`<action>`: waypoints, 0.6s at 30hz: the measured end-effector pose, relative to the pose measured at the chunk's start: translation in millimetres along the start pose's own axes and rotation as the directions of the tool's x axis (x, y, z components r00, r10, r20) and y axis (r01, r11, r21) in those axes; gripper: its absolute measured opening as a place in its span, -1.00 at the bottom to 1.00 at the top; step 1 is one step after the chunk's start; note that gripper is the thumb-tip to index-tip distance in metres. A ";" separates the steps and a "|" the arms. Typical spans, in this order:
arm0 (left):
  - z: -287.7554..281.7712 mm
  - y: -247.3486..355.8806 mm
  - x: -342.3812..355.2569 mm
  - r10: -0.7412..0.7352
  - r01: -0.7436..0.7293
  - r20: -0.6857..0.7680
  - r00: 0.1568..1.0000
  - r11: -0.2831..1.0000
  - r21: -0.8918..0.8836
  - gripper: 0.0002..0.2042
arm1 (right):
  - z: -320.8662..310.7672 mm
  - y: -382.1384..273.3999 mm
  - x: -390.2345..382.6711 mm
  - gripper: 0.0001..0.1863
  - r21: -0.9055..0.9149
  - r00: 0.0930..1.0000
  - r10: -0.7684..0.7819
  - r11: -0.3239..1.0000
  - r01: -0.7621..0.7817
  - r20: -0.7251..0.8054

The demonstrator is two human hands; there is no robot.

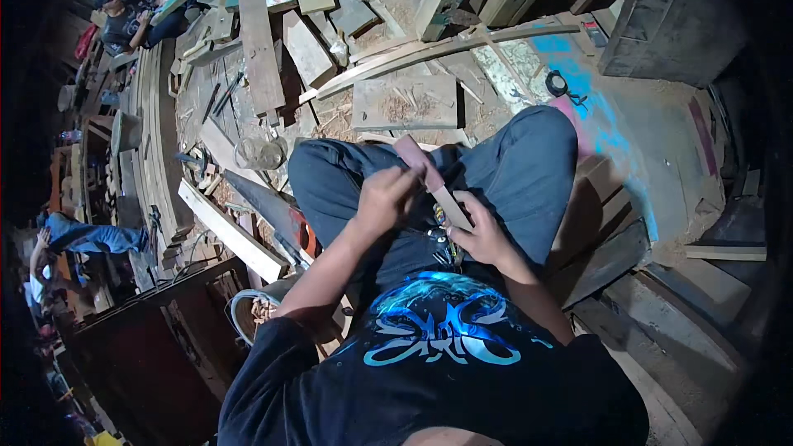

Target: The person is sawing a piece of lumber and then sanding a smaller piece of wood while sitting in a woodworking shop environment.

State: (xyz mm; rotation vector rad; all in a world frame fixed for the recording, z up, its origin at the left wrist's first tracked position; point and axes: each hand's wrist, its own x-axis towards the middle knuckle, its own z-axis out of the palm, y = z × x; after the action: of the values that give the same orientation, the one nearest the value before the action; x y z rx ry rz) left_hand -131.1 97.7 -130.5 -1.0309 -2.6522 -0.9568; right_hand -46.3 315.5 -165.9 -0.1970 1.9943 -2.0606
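My left hand (387, 201) is closed at the reddish-brown piece (411, 151), which looks like sandpaper lying along a slim wooden piece; its fingertips are partly hidden. The lower, paler end of that wooden piece (450, 208) sits in my right hand (486, 235), thumb and fingers wrapped round it. Both hands are above my lap, between my crossed legs. Beneath them, some small yellow and metallic items (444, 239) show against my dark clothes; I cannot make out what they are.
A board with shavings (405, 103) lies beyond my legs. To the left are a handsaw (268, 211), a glass jar (260, 153) and a bucket of wood scraps (248, 314). A black tape measure (556, 81) lies at right. Two people (124, 29) are at far left.
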 end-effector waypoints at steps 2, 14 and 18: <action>4.1 -14.0 8.2 -0.203 0.196 -0.204 0.958 0.979 -0.054 -0.59 | 0.3 -0.4 4.6 -0.47 -0.009 1.000 -0.004 1.000 0.004 0.030; 13.3 13.4 -12.6 0.016 -0.020 -0.064 0.998 0.998 -0.053 -0.57 | 2.5 6.1 -3.2 -0.46 0.085 0.999 0.030 0.996 -0.028 -0.023; 8.0 -6.6 0.3 -0.231 0.212 -0.240 0.943 0.972 -0.103 -0.60 | -0.8 6.0 0.7 -0.40 -0.022 0.999 0.015 1.000 -0.014 0.032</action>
State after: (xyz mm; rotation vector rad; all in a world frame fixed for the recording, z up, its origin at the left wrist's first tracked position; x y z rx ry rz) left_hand -134.9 99.0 -140.1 -0.5833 -2.5718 -1.1547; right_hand -46.7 316.0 -172.0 -0.2176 1.9941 -2.0149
